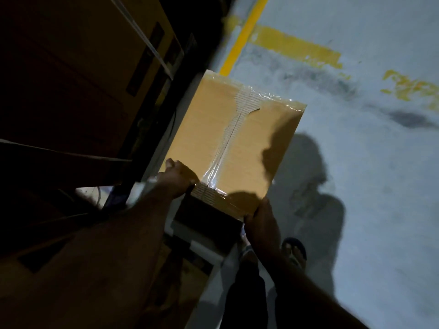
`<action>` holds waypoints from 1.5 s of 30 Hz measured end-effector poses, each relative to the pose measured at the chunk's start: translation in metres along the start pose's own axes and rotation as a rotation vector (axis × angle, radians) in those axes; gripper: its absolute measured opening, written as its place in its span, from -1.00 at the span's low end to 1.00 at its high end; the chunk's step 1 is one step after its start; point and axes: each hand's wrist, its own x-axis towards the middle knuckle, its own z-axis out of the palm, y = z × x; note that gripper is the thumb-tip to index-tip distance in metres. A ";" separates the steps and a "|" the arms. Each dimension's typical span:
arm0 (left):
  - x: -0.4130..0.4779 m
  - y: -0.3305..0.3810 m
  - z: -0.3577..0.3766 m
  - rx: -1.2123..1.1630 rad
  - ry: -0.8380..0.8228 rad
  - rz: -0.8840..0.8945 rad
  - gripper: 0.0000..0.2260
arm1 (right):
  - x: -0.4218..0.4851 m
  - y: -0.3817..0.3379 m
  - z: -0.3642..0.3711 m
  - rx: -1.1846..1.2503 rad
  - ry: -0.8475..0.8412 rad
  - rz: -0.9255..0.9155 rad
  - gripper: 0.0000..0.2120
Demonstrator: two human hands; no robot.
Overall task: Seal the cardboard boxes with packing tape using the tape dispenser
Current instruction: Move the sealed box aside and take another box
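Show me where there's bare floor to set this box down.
Bare grey floor lies right of the cardboard box, between the yellow lines and the sandalled foot. The left is crowded: stacked cartons stand close beside it. The left hand and right hand grip its near edge.

No legible txt, brand or nr anywhere in view. Big carton (95,67) at left has dark rectangular printed panels (145,60) on its face, too dim and blurred to read. Taped cardboard box (256,143): plain brown top under clear tape, nothing readable on it. Floor (356,186) carries yellow painted lines (244,36), markings only, no chars. Worn yellow paint patch (411,87) at right, poss. remains of a letter or symbol, too flaked to tell.
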 end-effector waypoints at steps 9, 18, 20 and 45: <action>-0.127 0.054 -0.083 -0.150 0.123 0.221 -0.33 | -0.065 -0.110 -0.112 -0.194 -0.026 -0.374 -0.43; -0.320 0.049 -0.160 -0.584 0.257 0.219 -0.44 | -0.185 -0.200 -0.197 -0.122 -0.113 -0.519 -0.49; -0.368 0.038 -0.163 -0.687 0.309 0.232 -0.47 | -0.221 -0.208 -0.208 -0.101 -0.141 -0.582 -0.52; -0.844 -0.230 0.168 -1.582 1.155 -0.576 -0.63 | -0.717 -0.045 -0.026 -0.215 -1.236 -1.053 -0.81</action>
